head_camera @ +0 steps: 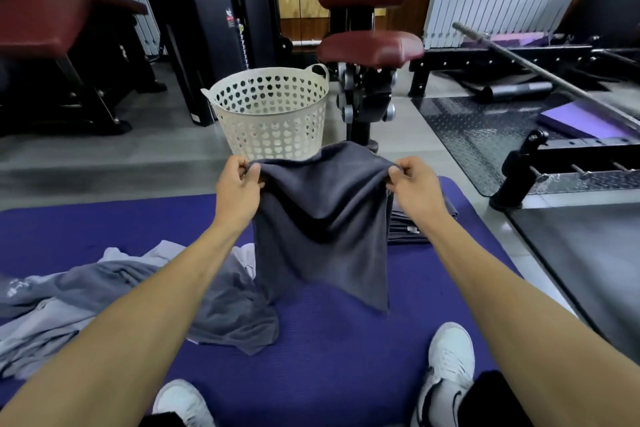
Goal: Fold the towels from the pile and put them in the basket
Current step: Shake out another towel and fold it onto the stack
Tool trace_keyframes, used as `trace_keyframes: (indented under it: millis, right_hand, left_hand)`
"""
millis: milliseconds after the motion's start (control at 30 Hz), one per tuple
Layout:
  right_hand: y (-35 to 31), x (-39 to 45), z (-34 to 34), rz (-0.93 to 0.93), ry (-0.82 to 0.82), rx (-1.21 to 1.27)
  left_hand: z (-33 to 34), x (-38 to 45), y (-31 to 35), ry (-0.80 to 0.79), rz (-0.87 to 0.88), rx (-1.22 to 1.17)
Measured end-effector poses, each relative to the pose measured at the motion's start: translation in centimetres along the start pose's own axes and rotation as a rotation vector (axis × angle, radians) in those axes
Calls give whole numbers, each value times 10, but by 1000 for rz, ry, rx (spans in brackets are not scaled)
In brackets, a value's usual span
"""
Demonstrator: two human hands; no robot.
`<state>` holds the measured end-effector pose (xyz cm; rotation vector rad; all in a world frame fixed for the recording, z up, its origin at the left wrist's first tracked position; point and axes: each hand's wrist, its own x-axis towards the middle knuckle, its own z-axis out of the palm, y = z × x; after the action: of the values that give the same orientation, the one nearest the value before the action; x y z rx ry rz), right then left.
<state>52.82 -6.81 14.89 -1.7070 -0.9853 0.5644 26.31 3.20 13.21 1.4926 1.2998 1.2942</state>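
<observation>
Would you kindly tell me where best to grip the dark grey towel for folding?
By its two upper corners, from above: the dark grey towel hangs flat between left hand and right hand, which pinch those corners, lower edge free above the mat.

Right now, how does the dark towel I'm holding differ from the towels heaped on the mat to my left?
The dark towel hangs flat, pinched by the left hand and right hand; the heap lies crumpled and untouched on the mat. The held one is charcoal; the heap mixes charcoal and paler grey. Neither is in the basket.
</observation>
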Motion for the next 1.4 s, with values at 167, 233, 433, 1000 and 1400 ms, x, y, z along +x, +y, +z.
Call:
trace_keyframes:
  millis: [167,233,433,1000,1400]
  right_hand:
    - [6,-11,3,-74,29,-18]
    - [19,-29,-1,-80,49,-100]
    - [78,-107,-18,18,15,-191]
    - [182,-153,-22,372,-288,-439]
    - [211,-109,11,426,-429,-138]
  left_hand:
    - [-8,-11,-1,-1,29,31]
    - [-15,-26,-20,-21,19,122]
    - [-26,-104,-80,-218,-92,359]
    - [-11,-171,-163,-435,-300,489]
    - [40,-129,-213,-696,-240,912]
